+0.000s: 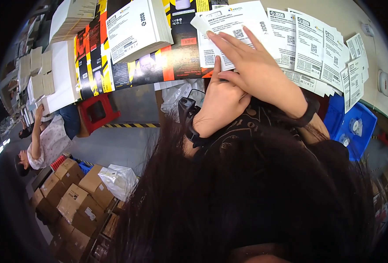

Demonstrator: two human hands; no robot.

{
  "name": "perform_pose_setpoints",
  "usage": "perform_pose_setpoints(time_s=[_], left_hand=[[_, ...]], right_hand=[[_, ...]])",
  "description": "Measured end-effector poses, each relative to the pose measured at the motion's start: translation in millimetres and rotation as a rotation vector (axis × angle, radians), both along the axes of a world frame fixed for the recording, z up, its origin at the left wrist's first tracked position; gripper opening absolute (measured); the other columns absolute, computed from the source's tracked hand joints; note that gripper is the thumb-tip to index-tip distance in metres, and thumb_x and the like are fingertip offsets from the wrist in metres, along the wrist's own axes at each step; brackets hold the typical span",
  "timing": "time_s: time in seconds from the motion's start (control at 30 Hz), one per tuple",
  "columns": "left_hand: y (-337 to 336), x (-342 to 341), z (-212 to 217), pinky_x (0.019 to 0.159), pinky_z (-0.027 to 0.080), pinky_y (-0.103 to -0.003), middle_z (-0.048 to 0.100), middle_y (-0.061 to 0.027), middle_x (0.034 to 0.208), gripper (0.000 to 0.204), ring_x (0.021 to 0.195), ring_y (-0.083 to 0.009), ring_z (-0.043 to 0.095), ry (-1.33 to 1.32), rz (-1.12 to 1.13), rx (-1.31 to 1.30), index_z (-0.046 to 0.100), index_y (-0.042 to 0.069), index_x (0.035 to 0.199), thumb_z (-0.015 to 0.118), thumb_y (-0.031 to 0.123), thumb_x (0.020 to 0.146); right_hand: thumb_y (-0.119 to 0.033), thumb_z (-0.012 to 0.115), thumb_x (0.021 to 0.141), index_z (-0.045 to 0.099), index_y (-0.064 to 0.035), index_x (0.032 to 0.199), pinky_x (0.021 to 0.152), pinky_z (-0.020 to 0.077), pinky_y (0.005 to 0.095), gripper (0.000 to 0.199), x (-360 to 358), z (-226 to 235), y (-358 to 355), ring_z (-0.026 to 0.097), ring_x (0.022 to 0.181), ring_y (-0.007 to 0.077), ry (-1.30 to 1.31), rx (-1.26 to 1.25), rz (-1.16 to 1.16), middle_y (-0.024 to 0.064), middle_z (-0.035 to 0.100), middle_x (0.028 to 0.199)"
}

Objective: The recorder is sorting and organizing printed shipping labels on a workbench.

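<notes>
My right hand (257, 68) lies across a white printed sheet (246, 15) at the table's near edge, its fingers stretched out and apart. Beside its fingertips, a blank white flap or slip (198, 23) sticks out at the sheet's left side. My left hand (220, 101) is just below, partly under the right one. Its index finger points up to the sheet's lower edge while the others curl in; whether they hold anything is hidden. A black device is strapped to my left wrist. To the right, several similar printed sheets (310, 46) overlap in a fan.
A thick stack of printed sheets (132, 30) stands left on yellow, black and red printed packaging (183, 57). Another stack (73, 19) lies beyond. Blue bin (365, 120) with tape rolls at right; red stool (98, 114), cartons (77, 204) and another person (55, 138) at left.
</notes>
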State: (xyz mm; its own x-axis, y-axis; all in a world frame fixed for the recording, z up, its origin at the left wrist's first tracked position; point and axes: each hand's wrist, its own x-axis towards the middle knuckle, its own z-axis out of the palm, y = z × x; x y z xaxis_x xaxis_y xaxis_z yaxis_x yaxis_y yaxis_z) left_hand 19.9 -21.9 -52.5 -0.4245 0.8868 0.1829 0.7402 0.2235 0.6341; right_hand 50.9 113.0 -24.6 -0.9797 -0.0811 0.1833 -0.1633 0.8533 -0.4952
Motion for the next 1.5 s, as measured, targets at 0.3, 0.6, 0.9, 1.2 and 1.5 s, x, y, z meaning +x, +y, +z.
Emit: perform_pose_setpoints(time_s=[0.3, 0.6, 0.9, 1.2, 1.5], left_hand=[[-5, -5, -4, 0.108, 0.015, -0.055, 0.063, -0.0121, 0.071, 0.021, 0.074, -0.0276, 0.062, 0.03, -0.012, 0.038, 0.065, 0.003, 0.088, 0.06, 0.014, 0.072], [-10, -6, -3, 0.108, 0.015, -0.054, 0.061, -0.0115, 0.067, 0.018, 0.073, -0.0269, 0.062, 0.015, -0.063, -0.089, 0.063, 0.001, 0.085, 0.06, 0.015, 0.074], [-11, -6, 9, 0.109, 0.019, -0.051, 0.051, -0.0042, 0.051, 0.012, 0.054, -0.0217, 0.057, 0.007, -0.048, -0.097, 0.056, 0.008, 0.067, 0.067, 0.012, 0.07], [-4, -8, 20, 0.109, 0.02, -0.05, 0.048, -0.0042, 0.05, 0.022, 0.05, -0.0233, 0.053, -0.053, -0.073, -0.019, 0.049, 0.008, 0.06, 0.067, 0.012, 0.071], [4, -11, 9, 0.11, 0.019, -0.048, 0.048, -0.0046, 0.05, 0.024, 0.05, -0.0239, 0.053, -0.053, -0.062, -0.006, 0.048, 0.007, 0.058, 0.066, 0.013, 0.072]], right_hand=[[-0.026, 0.061, 0.079, 0.028, -0.005, 0.137, 0.11, 0.0173, 0.0427, 0.07, -3, 0, -5, 0.041, 0.123, 0.0258, 0.029, 0.053, -0.086, 0.0174, 0.048, 0.126], [-0.027, 0.062, 0.078, 0.027, -0.0014, 0.136, 0.11, 0.016, 0.0434, 0.073, 2, 1, -14, 0.038, 0.125, 0.0269, -0.076, 0.05, -0.122, 0.0175, 0.046, 0.128], [-0.032, 0.065, 0.077, 0.026, -0.0024, 0.137, 0.109, 0.0172, 0.0441, 0.077, 18, 17, 15, 0.037, 0.127, 0.0279, -0.086, 0.108, -0.185, 0.0182, 0.045, 0.13], [-0.023, 0.067, 0.078, 0.049, -0.0015, 0.122, 0.093, 0.0404, 0.0387, 0.052, 30, 35, 33, 0.055, 0.107, 0.027, 0.017, 0.036, -0.341, 0.0166, 0.055, 0.118], [-0.013, 0.071, 0.076, 0.064, 0.0001, 0.085, 0.058, 0.0451, 0.0167, 0.017, -2, -14, 50, 0.057, 0.065, 0.0053, -0.086, -1.046, -0.53, 0.0023, 0.063, 0.074]])
